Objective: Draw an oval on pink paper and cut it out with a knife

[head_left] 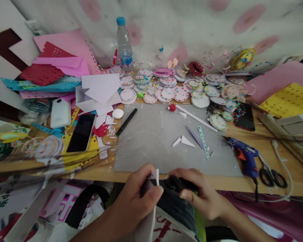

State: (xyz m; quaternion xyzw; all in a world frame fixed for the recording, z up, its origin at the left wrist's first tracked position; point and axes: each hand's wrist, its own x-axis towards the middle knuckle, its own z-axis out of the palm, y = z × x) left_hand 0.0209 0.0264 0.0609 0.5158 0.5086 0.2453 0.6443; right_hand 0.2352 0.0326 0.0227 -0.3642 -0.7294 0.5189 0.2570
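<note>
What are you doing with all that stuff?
A person's left hand grips a white sheet at the near edge of the table. The right hand holds a black tool beside it; what kind is hard to tell. Beyond them, white scraps lie on the gray mat, with decorated round pieces crowded behind. A blue glue gun and scissors lie to the right, with neither hand on them.

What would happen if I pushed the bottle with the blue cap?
The bottle would probably tip rather easily, since it stands tall and narrow. Its clear, plastic-looking sides might dent a little if you squeezed them. The blue cap is on, so it likely wouldn't spill straight away.
</note>
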